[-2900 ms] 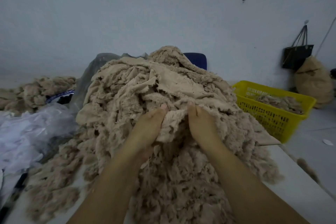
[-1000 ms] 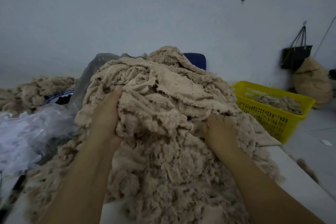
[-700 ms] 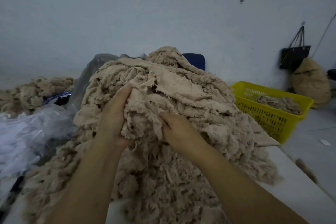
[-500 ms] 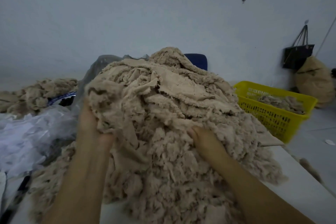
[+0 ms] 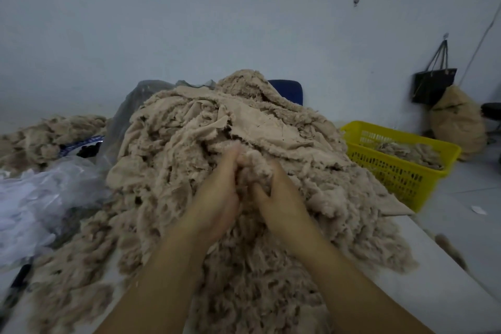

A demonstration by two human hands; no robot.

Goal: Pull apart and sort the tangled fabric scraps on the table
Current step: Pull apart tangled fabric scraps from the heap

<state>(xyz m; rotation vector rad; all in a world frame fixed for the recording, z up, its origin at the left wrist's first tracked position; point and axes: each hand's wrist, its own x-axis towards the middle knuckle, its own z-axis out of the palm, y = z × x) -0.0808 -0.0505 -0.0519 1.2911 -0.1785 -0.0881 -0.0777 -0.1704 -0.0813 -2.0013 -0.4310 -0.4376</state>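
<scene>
No lettering, label or number is legible; pale marks on a blue strip [image 5: 84, 142] left of the fabric scraps [image 5: 271, 127] are too blurred to read.

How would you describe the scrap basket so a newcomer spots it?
Find the big mound of beige fabric scraps on the white table. Just beyond the mound's right edge stands a yellow perforated plastic basket, partly filled with scraps. It is the only bright, rigid thing; the tan sack and black bag behind it are soft.
</scene>
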